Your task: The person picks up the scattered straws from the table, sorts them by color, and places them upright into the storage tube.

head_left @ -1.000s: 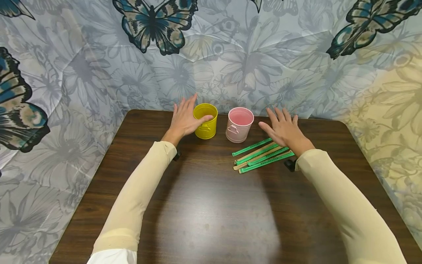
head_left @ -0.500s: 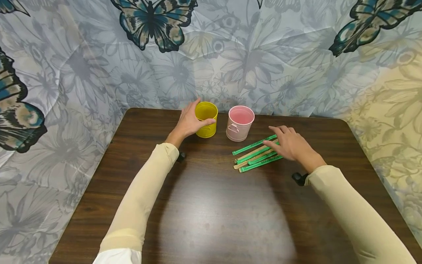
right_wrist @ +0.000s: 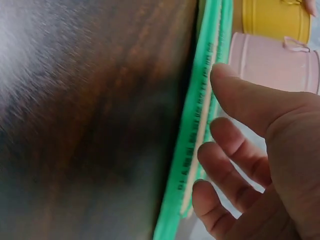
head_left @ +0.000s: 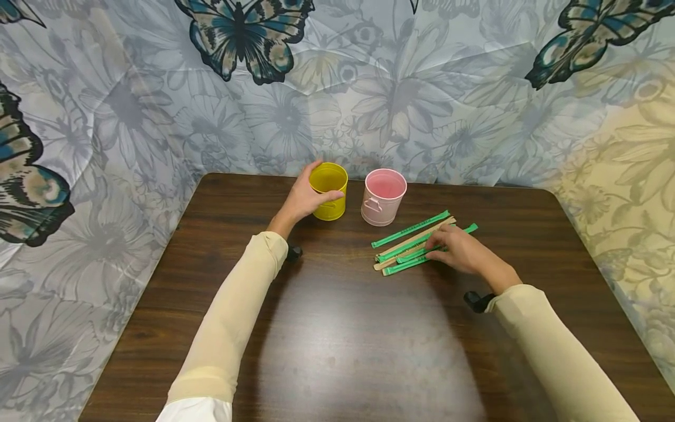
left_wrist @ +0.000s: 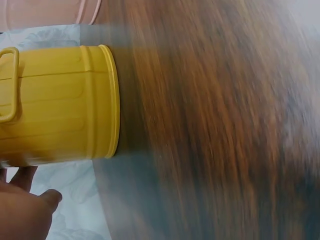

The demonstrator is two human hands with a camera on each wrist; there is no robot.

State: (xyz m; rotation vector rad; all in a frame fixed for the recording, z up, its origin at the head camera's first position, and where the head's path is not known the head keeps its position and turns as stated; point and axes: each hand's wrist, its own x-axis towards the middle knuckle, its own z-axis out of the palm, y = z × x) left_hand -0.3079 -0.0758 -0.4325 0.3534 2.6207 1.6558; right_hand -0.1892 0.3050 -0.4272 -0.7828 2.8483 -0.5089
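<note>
In the head view my left hand (head_left: 307, 200) holds the yellow bucket (head_left: 335, 209), thumb across its front near the rim and fingers round its far left side. The left wrist view shows the bucket's ribbed wall (left_wrist: 55, 105) and small handle (left_wrist: 14, 85). My right hand (head_left: 464, 249) is over a loose bunch of thin sticks (head_left: 406, 253), some green with dark print, others pale wood. Its fingers are bent, the fingertips right at the sticks. In the right wrist view a gap shows between the thumb (right_wrist: 237, 92) and the other fingers (right_wrist: 220, 160), beside the green stick (right_wrist: 192, 120).
A pink bucket (head_left: 382, 212) stands just right of the yellow one, near the back edge of the dark wooden table (head_left: 337, 351). Behind the table hangs a cloth (head_left: 401, 105) printed with flowers and butterflies. Each wrist wears a black camera.
My left hand has closed in round the yellow bucket. My right hand has come down and back toward me from beyond the sticks, its spread fingers now bent at them. Both buckets stay put.
</note>
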